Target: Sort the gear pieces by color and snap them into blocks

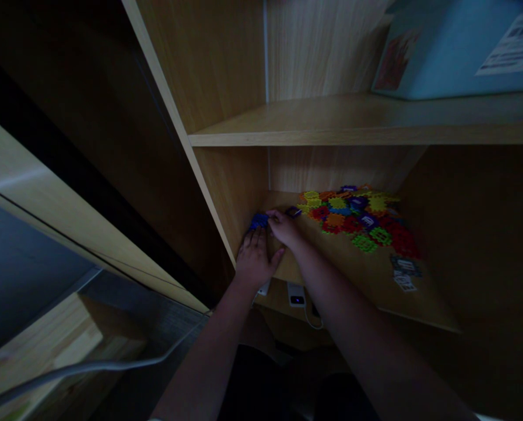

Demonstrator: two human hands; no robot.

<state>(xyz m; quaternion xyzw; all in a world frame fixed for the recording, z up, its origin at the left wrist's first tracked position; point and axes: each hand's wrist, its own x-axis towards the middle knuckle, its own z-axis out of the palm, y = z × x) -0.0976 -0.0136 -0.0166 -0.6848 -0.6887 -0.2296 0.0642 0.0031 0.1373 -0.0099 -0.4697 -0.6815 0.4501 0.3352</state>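
Both of my hands reach into the lower compartment of a wooden shelf unit [357,269]. My left hand [253,257] lies flat on the shelf board with its fingers stretched towards a blue plastic piece [258,221]. My right hand [284,228] is curled, its fingertips pinching at the same blue piece from the right. A small purple piece [293,211] lies just beyond my right hand. A pile of colourful interlocking plastic pieces [357,216] in yellow, red, green, orange and purple sits at the back of the shelf.
Two grey-and-white pieces [405,273] lie near the shelf's front right. A blue box [458,49] stands on the upper shelf [331,128]. A white charger [296,294] with a cable hangs below the shelf edge. The scene is dim.
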